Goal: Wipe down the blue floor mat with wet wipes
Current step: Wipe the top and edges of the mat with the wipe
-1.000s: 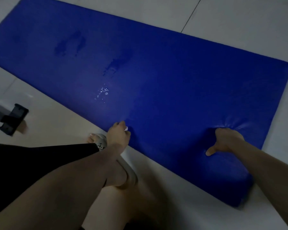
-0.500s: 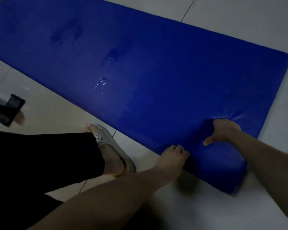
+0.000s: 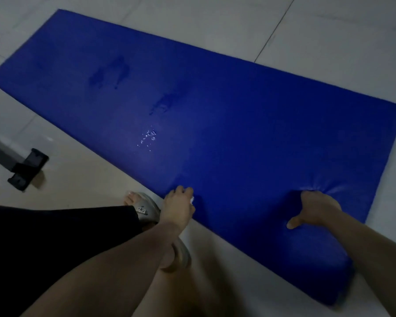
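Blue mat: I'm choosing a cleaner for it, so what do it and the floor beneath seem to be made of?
Blue mat: probably soft foam under a smooth, vinyl-like cover; it dents and puckers under the right hand, and droplets bead on it. Floor: hard pale tiles, likely ceramic, with dark grout lines and a dull sheen.

The blue mat is long and thick and lies flat on the tiled floor, running from upper left to lower right. Near its middle there are darker damp patches, with small shiny drops below them. Near the right end the surface is dented and creased under the right hand. At the near edge a bit of a white wipe shows under the left hand.
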The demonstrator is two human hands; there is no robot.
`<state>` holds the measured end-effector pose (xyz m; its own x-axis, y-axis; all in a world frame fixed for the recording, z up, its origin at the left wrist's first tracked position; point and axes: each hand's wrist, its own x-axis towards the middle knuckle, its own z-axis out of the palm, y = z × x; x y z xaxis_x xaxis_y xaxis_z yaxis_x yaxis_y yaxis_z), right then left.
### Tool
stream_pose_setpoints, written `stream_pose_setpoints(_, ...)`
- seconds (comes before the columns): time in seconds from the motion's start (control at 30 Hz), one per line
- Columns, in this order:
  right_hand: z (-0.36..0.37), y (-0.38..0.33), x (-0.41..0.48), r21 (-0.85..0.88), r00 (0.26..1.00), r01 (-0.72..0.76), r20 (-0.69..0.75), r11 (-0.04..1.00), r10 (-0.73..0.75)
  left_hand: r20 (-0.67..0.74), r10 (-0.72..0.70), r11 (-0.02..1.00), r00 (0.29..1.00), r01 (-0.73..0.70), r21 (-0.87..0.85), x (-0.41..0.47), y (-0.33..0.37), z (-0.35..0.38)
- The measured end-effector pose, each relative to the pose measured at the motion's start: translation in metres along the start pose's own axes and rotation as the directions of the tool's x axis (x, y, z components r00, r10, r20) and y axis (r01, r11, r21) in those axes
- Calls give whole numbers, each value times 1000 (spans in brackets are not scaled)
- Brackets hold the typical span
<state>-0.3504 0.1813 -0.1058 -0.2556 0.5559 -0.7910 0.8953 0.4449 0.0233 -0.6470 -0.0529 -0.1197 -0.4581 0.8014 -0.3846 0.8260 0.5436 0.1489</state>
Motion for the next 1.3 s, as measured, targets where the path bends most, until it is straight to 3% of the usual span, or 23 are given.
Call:
stream_pose_setpoints(0.13, -2, -2, 1, 4, 1000, 9, 10, 1000, -9, -88, -298, 946, 951, 281, -165, 13, -17, -7)
stream_pose_setpoints(0.2, -3, -2, 1, -8, 1000, 0, 20, 1000, 0, -109, -340, 922, 934, 308, -236, 11, -4, -4)
stream_pose_setpoints(0.37, -4, -3, 2, -7, 1000, -6, 30, 1000, 6, -9, -34, 980, 999, 32, -194, -5, 46, 13)
stream_pose_setpoints(0.5, -5, -3, 1, 0, 1000, -6, 25, 1000, 6, 92, 164, 981, 982, -152, -122, -3, 49, 13)
stream_pose_setpoints(0.57, -5, -3, 1, 4, 1000, 0, 23, 1000, 0, 70, 119, 991, 990, -114, -77, 1, 37, 14)
stream_pose_setpoints(0.63, -4, -3, 2, 1, 1000, 1, 24, 1000, -1, -48, -90, 980, 995, 80, -183, 6, 24, 13)
stream_pose_setpoints(0.73, -3, -4, 1, -7, 999, -12, 32, 1000, 12, -121, -415, 855, 902, 340, -392, 11, 15, 15)
stream_pose_setpoints(0.8, -3, -3, 1, 0, 999, -19, 33, 1000, 19, -92, -581, 735, 809, 472, -486, 10, 20, 14)
stream_pose_setpoints(0.87, 0, -3, 0, 9, 999, -23, 35, 1000, 23, 15, -761, 519, 648, 623, -586, 8, 28, 10)
stream_pose_setpoints(0.93, 2, -4, -3, 28, 998, -42, 41, 999, 41, 199, -835, 246, 513, 672, -698, 10, 34, 9)
stream_pose_setpoints(0.97, 4, -5, -6, 36, 998, -59, 31, 998, 58, 285, -822, 134, 494, 653, -745, 14, 34, 10)
stream_pose_setpoints(1.07, 13, -16, -18, 50, 997, -59, -48, 997, 61, 449, -718, -117, 532, 543, -832, 22, 22, 14)
stream_pose_setpoints(1.13, 18, -30, -29, 76, 994, 8, -110, 997, 1, 482, -679, -202, 554, 491, -848, 21, 22, 5)
stream_pose_setpoints(1.3, 18, -91, -72, 67, 941, 240, -262, 968, -215, 517, -659, -273, 547, 466, -841, 8, 30, -39)
